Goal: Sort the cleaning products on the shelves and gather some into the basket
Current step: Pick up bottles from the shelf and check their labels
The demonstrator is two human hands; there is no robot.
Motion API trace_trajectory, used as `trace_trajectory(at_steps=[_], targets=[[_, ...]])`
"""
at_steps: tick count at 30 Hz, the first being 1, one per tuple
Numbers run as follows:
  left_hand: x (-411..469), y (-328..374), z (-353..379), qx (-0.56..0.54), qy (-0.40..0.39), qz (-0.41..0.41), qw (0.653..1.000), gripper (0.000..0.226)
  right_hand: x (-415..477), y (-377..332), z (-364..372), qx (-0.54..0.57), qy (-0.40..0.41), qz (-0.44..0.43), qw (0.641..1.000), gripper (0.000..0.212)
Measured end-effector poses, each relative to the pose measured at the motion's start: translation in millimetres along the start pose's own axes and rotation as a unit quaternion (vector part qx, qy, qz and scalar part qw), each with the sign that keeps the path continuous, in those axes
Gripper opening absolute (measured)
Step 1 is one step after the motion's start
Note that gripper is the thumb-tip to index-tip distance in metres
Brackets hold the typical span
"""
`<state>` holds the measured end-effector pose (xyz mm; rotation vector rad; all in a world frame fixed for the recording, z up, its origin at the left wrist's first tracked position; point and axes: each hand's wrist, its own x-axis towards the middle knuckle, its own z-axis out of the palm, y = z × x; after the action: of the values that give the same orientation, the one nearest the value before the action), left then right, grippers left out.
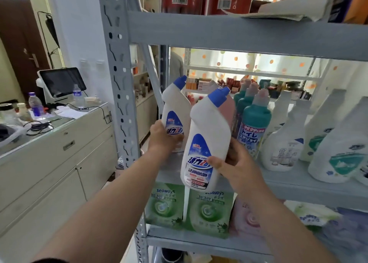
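Observation:
My left hand (162,138) grips a white toilet-cleaner bottle with a blue angled cap (175,107) at the left end of the grey middle shelf (298,187). My right hand (234,163) grips a second, identical white bottle (207,139), held tilted in front of the shelf edge. A pink bottle (227,107) stands right behind it. Teal bottles with pink caps (255,121) stand to the right, then white spray bottles (286,143). No basket is in view.
Green seaways refill pouches (209,209) and a pink pouch (247,219) fill the lower shelf. The grey shelf upright (121,83) stands to the left. A cream counter (59,143) holds a screen (61,81), water bottles and cables. Red packs sit on the top shelf.

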<state>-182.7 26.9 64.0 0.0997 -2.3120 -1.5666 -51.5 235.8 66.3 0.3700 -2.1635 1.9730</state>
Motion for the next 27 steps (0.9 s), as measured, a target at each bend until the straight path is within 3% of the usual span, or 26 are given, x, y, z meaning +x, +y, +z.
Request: trace_trajectory(at_steps=[3, 7, 13, 20, 27], targets=[[-23, 0, -8, -0.007, 0.009, 0.066, 0.998, 0.045, -5, 0, -5, -0.004, 0.01, -0.002, 1.0, 0.068], [-76, -1, -46, -0.033, 0.024, 0.106, 0.993, 0.054, -11, -3, -12, -0.015, 0.028, -0.005, 0.999, 0.072], [-154, -51, -98, -0.076, -0.025, 0.051, 0.995, 0.059, -2, -15, 5, -0.053, 0.043, -0.03, 0.997, 0.056], [-190, -126, -89, -0.059, -0.107, -0.075, 0.99, 0.063, 30, -22, 67, -0.113, 0.046, -0.055, 0.991, 0.041], [-192, -162, -82, -0.017, -0.186, -0.081, 0.979, 0.058, 75, -5, 116, -0.155, 0.106, -0.069, 0.98, 0.05]])
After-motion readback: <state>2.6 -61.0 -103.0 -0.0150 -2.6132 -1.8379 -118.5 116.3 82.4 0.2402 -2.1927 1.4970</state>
